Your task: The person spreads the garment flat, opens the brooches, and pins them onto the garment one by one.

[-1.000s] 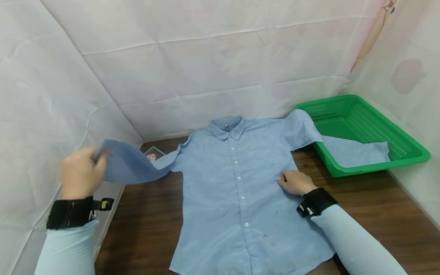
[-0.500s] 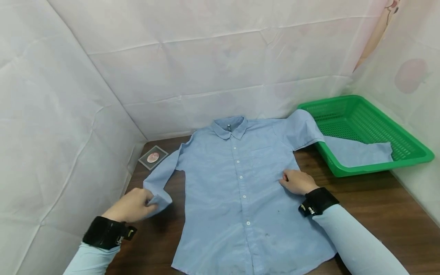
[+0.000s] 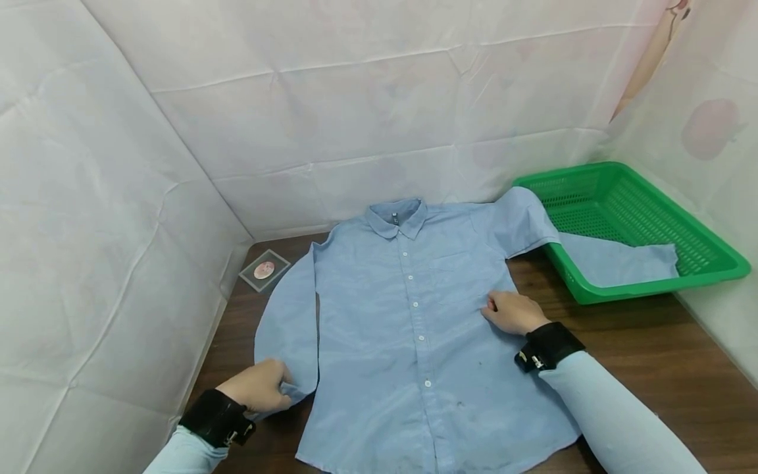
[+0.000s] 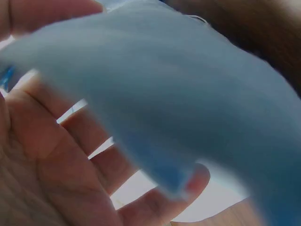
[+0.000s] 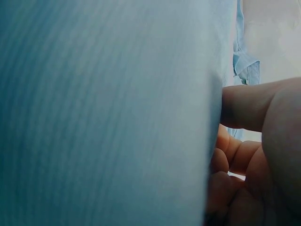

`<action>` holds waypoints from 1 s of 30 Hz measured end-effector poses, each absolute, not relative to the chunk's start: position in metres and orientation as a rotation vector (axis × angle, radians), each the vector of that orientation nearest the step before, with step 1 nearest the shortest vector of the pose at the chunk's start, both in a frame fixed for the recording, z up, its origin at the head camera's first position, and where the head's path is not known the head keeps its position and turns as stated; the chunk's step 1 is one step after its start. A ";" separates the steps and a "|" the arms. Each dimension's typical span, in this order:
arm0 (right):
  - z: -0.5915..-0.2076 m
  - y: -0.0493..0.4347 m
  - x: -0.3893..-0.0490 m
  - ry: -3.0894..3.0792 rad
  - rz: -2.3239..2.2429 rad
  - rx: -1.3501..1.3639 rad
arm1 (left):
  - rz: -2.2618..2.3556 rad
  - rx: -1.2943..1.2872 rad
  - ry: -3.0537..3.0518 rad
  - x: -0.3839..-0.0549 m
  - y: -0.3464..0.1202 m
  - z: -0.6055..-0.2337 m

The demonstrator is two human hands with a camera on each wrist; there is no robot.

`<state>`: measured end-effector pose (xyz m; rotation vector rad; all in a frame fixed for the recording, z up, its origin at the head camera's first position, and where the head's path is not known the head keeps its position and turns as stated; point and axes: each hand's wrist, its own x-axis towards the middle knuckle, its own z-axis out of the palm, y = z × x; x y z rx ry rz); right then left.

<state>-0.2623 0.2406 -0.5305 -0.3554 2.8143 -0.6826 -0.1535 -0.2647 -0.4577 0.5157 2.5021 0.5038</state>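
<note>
A light-blue buttoned shirt (image 3: 367,342) lies front side up, its collar toward the back wall. My left hand (image 3: 260,385) pinches the cuff end of the sleeve on the left, which bends down alongside the shirt's body. In the left wrist view, blurred sleeve cloth (image 4: 155,84) hangs across the palm, the thumb and index finger meet at its edge, and the other fingers spread behind it. My right hand (image 3: 512,313) rests on the shirt's right side with its fingers curled. In the right wrist view its thumb (image 5: 249,106) presses the cloth.
A green plastic basket (image 3: 719,263) stands at the back right, with the other sleeve (image 3: 622,260) draped over its rim and lying inside. A small square dish or coaster (image 3: 278,265) with a round pink picture sits at the back left. White cloth walls (image 3: 355,118) surround the brown wooden table (image 3: 633,349).
My left hand has brought the sleeve from out at the left, inward and down toward the shirt's body, uncovering the small square item. The right hand has stayed in place.
</note>
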 end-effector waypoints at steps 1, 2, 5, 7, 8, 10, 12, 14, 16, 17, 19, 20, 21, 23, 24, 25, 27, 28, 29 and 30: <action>-0.530 0.241 -0.263 2.813 -0.681 -0.352 | 0.481 0.504 2.514 -0.153 -0.265 -0.459; -0.530 0.241 -0.263 2.811 -0.681 -0.349 | 0.466 0.484 2.521 -0.152 -0.265 -0.461; -0.531 0.241 -0.263 2.808 -0.679 -0.353 | 0.436 0.431 2.534 -0.148 -0.264 -0.464; -0.532 0.241 -0.264 2.811 -0.676 -0.350 | 0.454 0.412 2.535 -0.146 -0.261 -0.465; -0.532 0.241 -0.264 2.813 -0.675 -0.348 | 0.462 0.401 2.538 -0.145 -0.260 -0.465; -0.533 0.241 -0.264 2.817 -0.672 -0.350 | 0.455 0.404 2.555 -0.144 -0.257 -0.465; -0.533 0.242 -0.263 2.819 -0.673 -0.349 | 0.432 0.413 2.580 -0.144 -0.255 -0.465; -0.532 0.242 -0.263 2.817 -0.680 -0.355 | 0.410 0.424 2.591 -0.145 -0.254 -0.465; -0.531 0.242 -0.263 2.811 -0.688 -0.359 | 0.413 0.445 2.587 -0.147 -0.254 -0.467; -0.530 0.242 -0.262 2.809 -0.689 -0.359 | 0.422 0.455 2.579 -0.148 -0.254 -0.467; -0.529 0.241 -0.262 2.805 -0.684 -0.351 | 0.448 0.464 2.561 -0.152 -0.253 -0.467; -0.529 0.241 -0.262 2.804 -0.681 -0.345 | 0.459 0.469 2.558 -0.154 -0.253 -0.467; -0.528 0.241 -0.262 2.803 -0.679 -0.347 | 0.464 0.469 2.562 -0.157 -0.251 -0.467; -0.527 0.240 -0.262 2.803 -0.674 -0.344 | 0.472 0.470 2.584 -0.166 -0.248 -0.466; -0.527 0.240 -0.262 2.801 -0.671 -0.340 | 0.471 0.471 2.610 -0.171 -0.245 -0.466; -0.527 0.240 -0.262 2.798 -0.667 -0.341 | 0.466 0.475 2.642 -0.177 -0.242 -0.465; -0.524 0.240 -0.263 2.780 -0.659 -0.352 | 0.445 0.476 2.728 -0.189 -0.235 -0.464; -0.523 0.239 -0.264 2.769 -0.656 -0.355 | 0.424 0.486 2.779 -0.196 -0.232 -0.464; -0.521 0.239 -0.265 2.759 -0.659 -0.361 | 0.402 0.485 2.829 -0.202 -0.227 -0.464; -0.518 0.239 -0.266 2.757 -0.664 -0.366 | 0.383 0.492 2.872 -0.209 -0.223 -0.463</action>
